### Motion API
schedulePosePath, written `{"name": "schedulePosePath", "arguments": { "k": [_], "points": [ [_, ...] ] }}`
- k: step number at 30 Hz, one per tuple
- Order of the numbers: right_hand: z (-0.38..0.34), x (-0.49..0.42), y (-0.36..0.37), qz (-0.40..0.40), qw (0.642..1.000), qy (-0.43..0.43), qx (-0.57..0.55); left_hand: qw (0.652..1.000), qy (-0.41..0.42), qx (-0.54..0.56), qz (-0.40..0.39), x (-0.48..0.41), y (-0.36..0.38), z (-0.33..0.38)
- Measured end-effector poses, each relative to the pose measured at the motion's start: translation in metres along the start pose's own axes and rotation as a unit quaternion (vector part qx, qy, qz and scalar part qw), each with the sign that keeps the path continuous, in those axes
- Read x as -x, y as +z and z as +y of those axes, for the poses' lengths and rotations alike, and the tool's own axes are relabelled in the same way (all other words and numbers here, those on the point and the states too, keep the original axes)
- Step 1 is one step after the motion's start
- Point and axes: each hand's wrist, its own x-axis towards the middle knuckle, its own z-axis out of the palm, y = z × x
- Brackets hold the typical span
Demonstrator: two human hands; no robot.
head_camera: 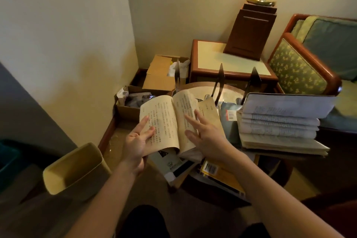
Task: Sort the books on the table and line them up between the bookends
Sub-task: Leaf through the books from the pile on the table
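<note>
Both hands were busy with one book, so don't expect much progress here lol. My left hand (138, 141) gripped the open book (166, 120) at its near left corner, fingers lying on the left page. My right hand (204, 133) was spread wide and flat, fingertips on the right-hand pages, holding nothing. That book was up in the air over the near left edge of the round table (229, 91).

As for sorting, I'd say I had barely started. The biggest lump was the stack of books (278, 127) lying flat on the right side of the table, none of them standing. Nearer me, a yellow book (220, 172) and a white-and-black book (173, 166) lay flat in a loose heap under the open one, and a blue book (229, 120) sat between the open book and the stack.

At the far side the left bookend (177, 75), middle bookend (220, 78) and right bookend (253, 81) stood upright and apart. As far as I could see, no book stood between them. So everything was left to do: close this one, sort, then line them all up.
</note>
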Motion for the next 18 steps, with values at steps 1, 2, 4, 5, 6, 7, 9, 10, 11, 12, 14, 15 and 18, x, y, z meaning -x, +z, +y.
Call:
{"name": "schedulePosePath", "arguments": {
  "k": [1, 2, 4, 5, 6, 7, 9, 10, 11, 12, 14, 15, 18],
  "points": [
    [0.002, 0.000, 0.001, -0.001, 1.000, -0.004, 0.001, 1.000, 0.003, -0.005, 0.001, -0.002, -0.003, -0.002],
    [0.004, 0.001, 0.001, -0.005, 1.000, -0.009, 0.002, 1.000, 0.005, -0.007, 0.002, -0.003, -0.006, -0.005],
    [0.007, 0.002, 0.003, -0.017, 1.000, -0.013, 0.010, 1.000, 0.006, -0.011, -0.002, -0.007, -0.013, -0.010],
    [0.008, 0.003, 0.003, -0.024, 1.000, -0.013, 0.014, 1.000, 0.007, -0.015, -0.006, -0.008, -0.015, -0.012],
    [0.009, 0.003, 0.003, -0.029, 0.999, -0.014, 0.016, 1.000, 0.008, -0.020, -0.009, -0.009, -0.017, -0.014],
    [0.010, 0.004, 0.002, -0.033, 0.999, -0.016, 0.015, 1.000, 0.010, -0.022, -0.010, -0.010, -0.018, -0.016],
    [0.012, 0.005, 0.000, -0.042, 0.999, -0.020, 0.008, 1.000, 0.015, -0.016, -0.013, -0.012, -0.019, -0.021],
    [0.013, 0.005, -0.001, -0.047, 0.999, -0.021, 0.004, 1.000, 0.016, -0.010, -0.015, -0.013, -0.020, -0.023],
    [0.014, 0.005, -0.001, -0.048, 0.999, -0.022, 0.002, 1.000, 0.016, -0.006, -0.015, -0.013, -0.020, -0.025],
    [0.014, 0.004, -0.001, -0.044, 0.999, -0.025, 0.001, 1.000, 0.017, -0.005, -0.016, -0.013, -0.020, -0.027],
    [0.015, 0.004, 0.000, -0.029, 0.999, -0.027, 0.005, 1.000, 0.020, -0.007, -0.019, -0.013, -0.019, -0.028],
    [0.014, 0.003, 0.001, -0.021, 0.999, -0.027, 0.010, 1.000, 0.022, -0.008, -0.020, -0.013, -0.019, -0.028],
    [0.009, 0.001, 0.004, 0.006, 0.999, -0.028, 0.025, 0.999, 0.032, -0.016, -0.021, -0.014, -0.020, -0.022]
  ]
}}
